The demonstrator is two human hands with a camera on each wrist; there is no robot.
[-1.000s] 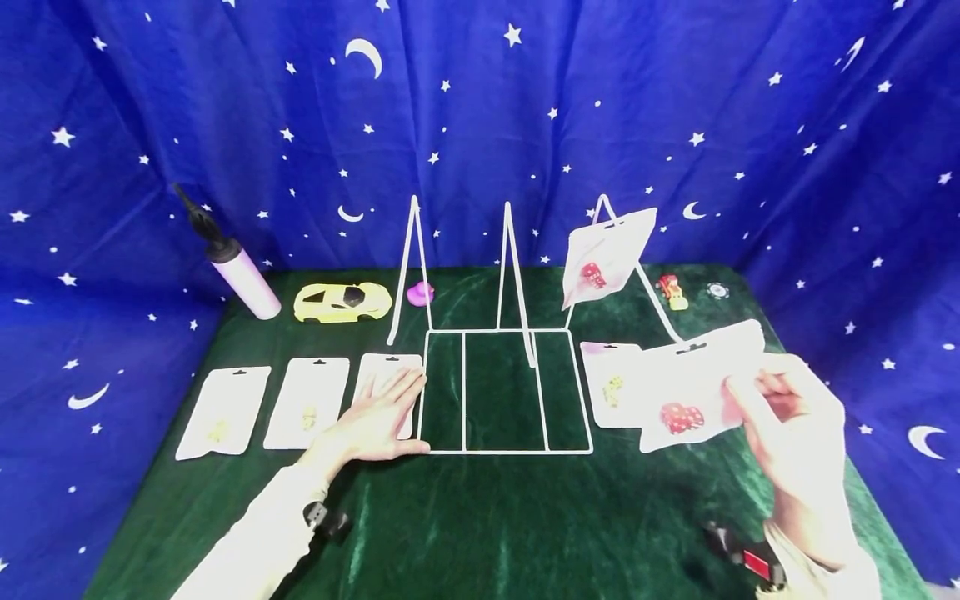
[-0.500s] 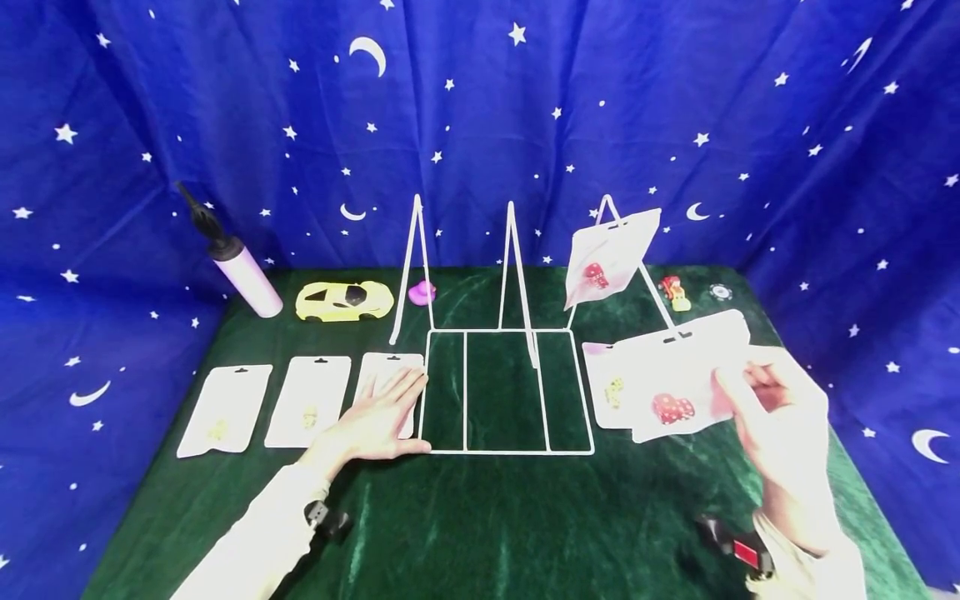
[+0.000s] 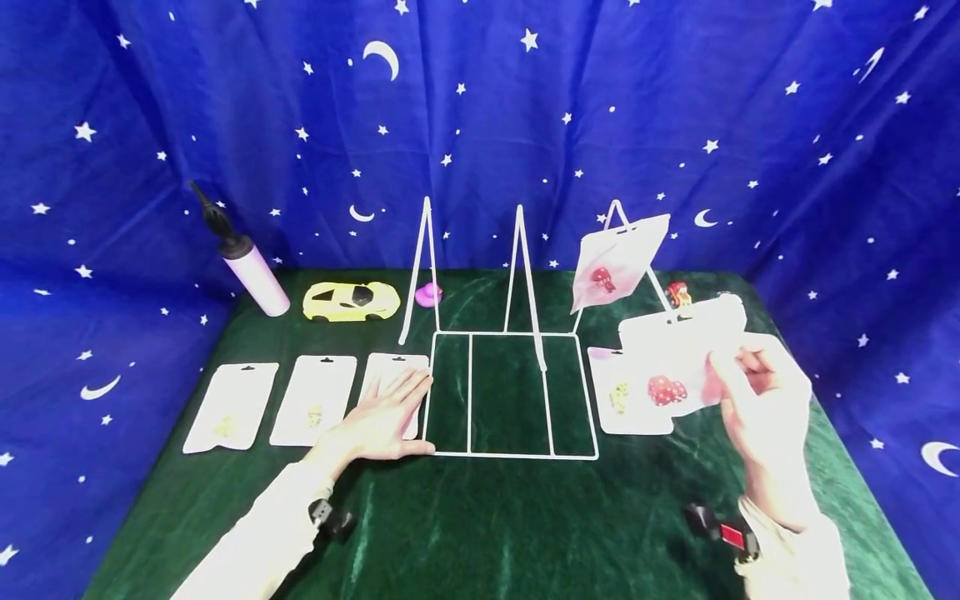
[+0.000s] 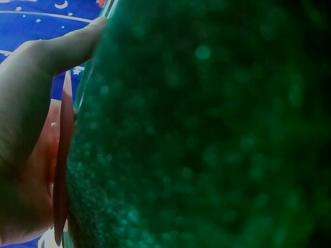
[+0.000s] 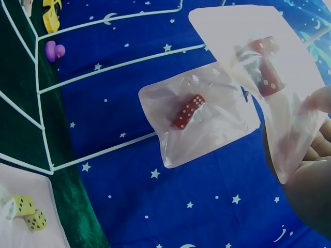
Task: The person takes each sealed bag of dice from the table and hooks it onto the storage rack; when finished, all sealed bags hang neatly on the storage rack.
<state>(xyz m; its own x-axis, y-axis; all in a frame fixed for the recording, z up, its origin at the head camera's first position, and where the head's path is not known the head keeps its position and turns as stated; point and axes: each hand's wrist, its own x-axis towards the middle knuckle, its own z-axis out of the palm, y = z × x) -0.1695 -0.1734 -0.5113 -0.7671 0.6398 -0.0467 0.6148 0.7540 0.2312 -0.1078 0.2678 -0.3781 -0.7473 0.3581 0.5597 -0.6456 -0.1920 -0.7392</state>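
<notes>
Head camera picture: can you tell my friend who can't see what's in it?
The right hand holds up a clear bag of red dice near a white wire rack where another red-dice bag hangs. The left hand rests flat on a bag on the green table.

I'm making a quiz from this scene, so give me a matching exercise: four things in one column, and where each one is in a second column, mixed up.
Things:
1. bag of red dice
2. toy car
3. left hand
4. second bag of red dice

Places:
A. hanging on the rightmost prong of the wire rack
B. flat on a white bag beside the rack's base
C. held up by the right hand
D. at the back of the green cloth, beside the pump

Pairs: 1-C, 2-D, 3-B, 4-A
</notes>
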